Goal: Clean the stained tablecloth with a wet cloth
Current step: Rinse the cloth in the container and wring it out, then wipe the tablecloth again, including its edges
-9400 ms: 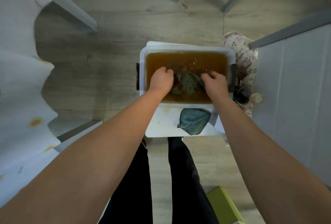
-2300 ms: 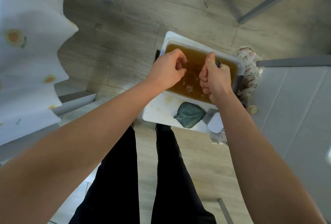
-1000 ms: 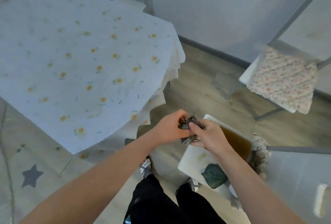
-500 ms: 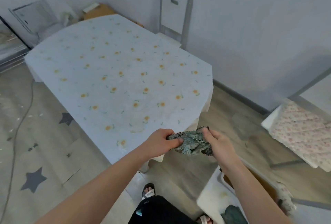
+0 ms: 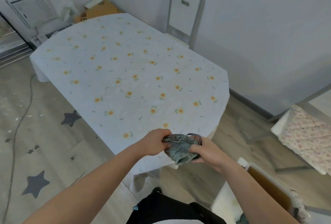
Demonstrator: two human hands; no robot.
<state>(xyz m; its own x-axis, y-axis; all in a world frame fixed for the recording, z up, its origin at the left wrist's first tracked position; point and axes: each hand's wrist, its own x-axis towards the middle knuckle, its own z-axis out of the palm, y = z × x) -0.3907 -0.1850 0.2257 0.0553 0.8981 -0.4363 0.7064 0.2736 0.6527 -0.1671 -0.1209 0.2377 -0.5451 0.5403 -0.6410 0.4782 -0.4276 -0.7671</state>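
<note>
A pale blue tablecloth (image 5: 125, 73) with small orange flowers covers the table ahead of me. Faint yellowish marks show on it near the close edge, around the near right corner. I hold a crumpled grey-green wet cloth (image 5: 180, 147) over that close edge. My left hand (image 5: 155, 142) grips its left side. My right hand (image 5: 202, 149) grips its right side, fingers curled under the bunched fabric.
A white tub of brown water (image 5: 265, 184) stands low at my right. A chair with a floral cushion (image 5: 304, 134) is further right. Another chair (image 5: 184, 18) stands behind the table by the wall. A cable (image 5: 21, 116) trails over the star-patterned floor at left.
I lifted the cloth out of the brown water and turned from the tub to the table. Since half a second ago both hands have carried the cloth forward over the table's close edge.
</note>
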